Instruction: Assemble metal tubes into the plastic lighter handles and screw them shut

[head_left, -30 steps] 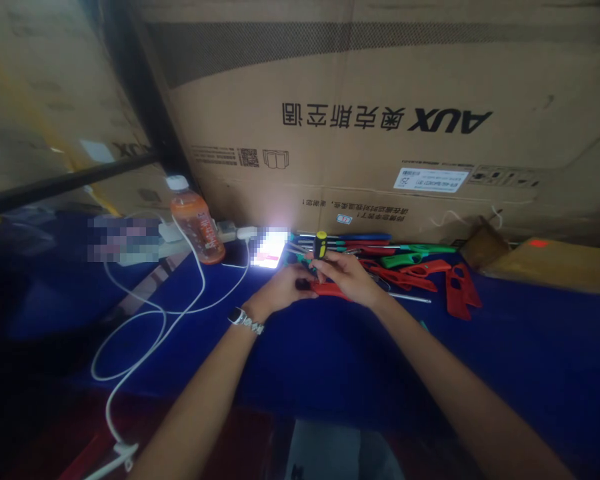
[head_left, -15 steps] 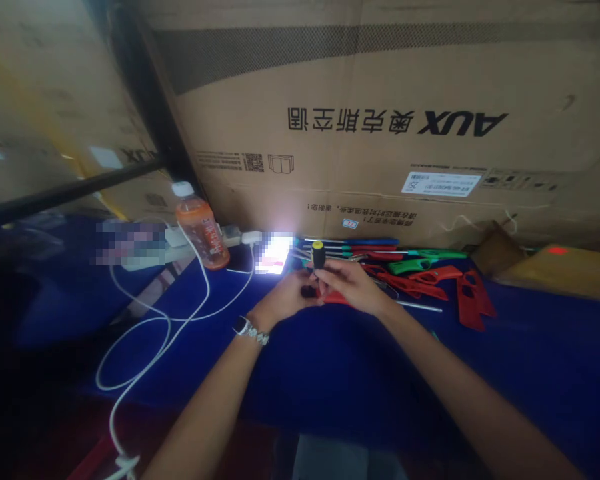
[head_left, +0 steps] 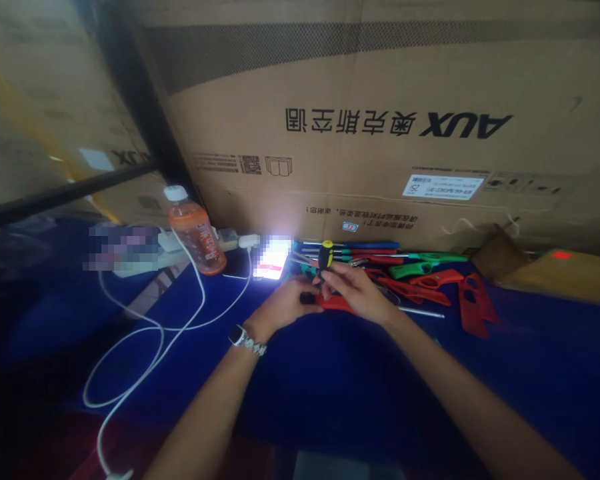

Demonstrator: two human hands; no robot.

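Observation:
My left hand [head_left: 282, 307], with a watch on its wrist, is closed around the black end of a red long-reach lighter [head_left: 338, 304] low over the blue cloth. The lighter's metal tube [head_left: 423, 311] sticks out to the right, beyond my right wrist. My right hand [head_left: 361, 292] pinches a small screwdriver [head_left: 326, 255] by its black and yellow handle. The screwdriver stands nearly upright above the lighter. Its tip is hidden by my fingers, so contact with the lighter cannot be made out.
Behind my hands lie several red and green lighter parts [head_left: 433, 287]. A lit phone [head_left: 273, 260] is left of them, near an orange drink bottle [head_left: 199, 233] and a looped white cable [head_left: 157, 340]. A large carton [head_left: 350, 80] walls off the back; a yellowish package [head_left: 565, 273] lies right.
The screwdriver handle leans slightly right and shows more yellow. More of the red lighter is visible between my hands. The whole view has shifted a little.

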